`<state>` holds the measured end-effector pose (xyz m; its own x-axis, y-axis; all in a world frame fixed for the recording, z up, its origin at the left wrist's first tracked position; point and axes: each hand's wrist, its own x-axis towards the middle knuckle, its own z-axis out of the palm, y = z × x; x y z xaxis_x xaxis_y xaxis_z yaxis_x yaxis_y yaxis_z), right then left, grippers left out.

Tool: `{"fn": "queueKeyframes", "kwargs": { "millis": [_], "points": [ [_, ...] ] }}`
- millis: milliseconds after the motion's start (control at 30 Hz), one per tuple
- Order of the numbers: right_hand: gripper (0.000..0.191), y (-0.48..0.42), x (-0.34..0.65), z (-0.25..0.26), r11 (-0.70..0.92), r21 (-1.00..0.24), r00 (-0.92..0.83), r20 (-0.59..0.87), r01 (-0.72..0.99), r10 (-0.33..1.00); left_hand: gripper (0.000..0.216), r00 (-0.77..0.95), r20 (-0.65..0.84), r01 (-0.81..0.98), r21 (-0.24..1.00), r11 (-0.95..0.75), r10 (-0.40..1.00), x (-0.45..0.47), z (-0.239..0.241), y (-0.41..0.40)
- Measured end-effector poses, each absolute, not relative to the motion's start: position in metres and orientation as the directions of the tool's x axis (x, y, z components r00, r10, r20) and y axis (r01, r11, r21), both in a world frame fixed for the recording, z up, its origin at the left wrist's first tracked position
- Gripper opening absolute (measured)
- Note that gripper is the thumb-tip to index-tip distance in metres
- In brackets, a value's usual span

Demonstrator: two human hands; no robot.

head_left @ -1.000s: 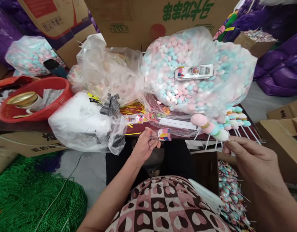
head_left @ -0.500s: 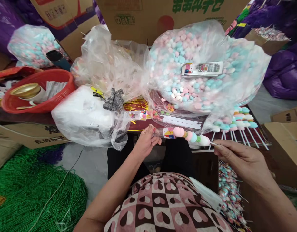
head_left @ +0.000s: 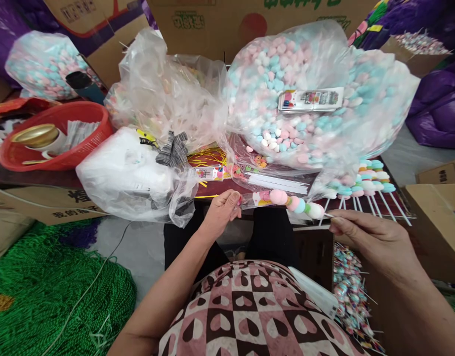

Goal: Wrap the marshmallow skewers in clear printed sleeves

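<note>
My right hand (head_left: 375, 237) pinches the white stick of a marshmallow skewer (head_left: 297, 204), held level over my lap. Pink, blue and white marshmallows alternate on it with thin orange and green pieces. Pinched closed, the fingers of my left hand (head_left: 224, 207) grip the end of a clear, printed plastic wrapper (head_left: 262, 199). The wrapper's printed part meets the skewer's pink tip; how far it covers the marshmallows I cannot tell. More marshmallow skewers (head_left: 368, 185) lie at the table's right edge with their sticks towards me.
Big clear bags of marshmallows (head_left: 286, 64) fill the table's back, with a stack of printed wrappers (head_left: 310, 100) on top. White sticks (head_left: 277, 183) lie before them. At left are a white plastic bag (head_left: 119, 173) and red basket (head_left: 82, 143). Wrapped skewers (head_left: 351, 291) fill a box below right.
Both hands and the skewer have shifted slightly to the right in view. The wrapper and skewer stay gripped, and the whole view has tilted a little.
</note>
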<state>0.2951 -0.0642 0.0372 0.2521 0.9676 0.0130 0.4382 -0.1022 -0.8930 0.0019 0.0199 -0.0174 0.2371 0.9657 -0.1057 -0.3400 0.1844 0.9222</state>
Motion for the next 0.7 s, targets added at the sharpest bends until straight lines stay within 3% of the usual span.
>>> {"fn": "queueKeyframes", "kwargs": {
  "millis": [133,367,500,700],
  "points": [
    [0.032,-0.064,0.295,0.041,-0.137,-0.891,0.285,-0.009,0.433,0.959,0.045,0.177,-0.102,-0.333,0.93,0.157,0.979,-0.001,-0.014,0.022],
    [0.036,-0.063,0.293,0.041,-0.208,-0.908,0.31,-0.092,0.363,0.946,0.045,0.281,-0.117,-0.172,0.97,0.17,0.953,-0.009,-0.016,0.022],
    [0.037,-0.063,0.293,0.038,-0.23,-0.892,0.272,-0.126,0.39,0.954,0.045,0.255,-0.112,-0.13,0.98,0.148,0.96,-0.011,-0.016,0.023],
    [0.029,-0.061,0.292,0.037,-0.123,-0.833,0.194,-0.019,0.54,0.981,0.045,0.255,-0.078,0.059,0.996,0.065,0.964,-0.016,-0.01,0.024]
  ]
}}
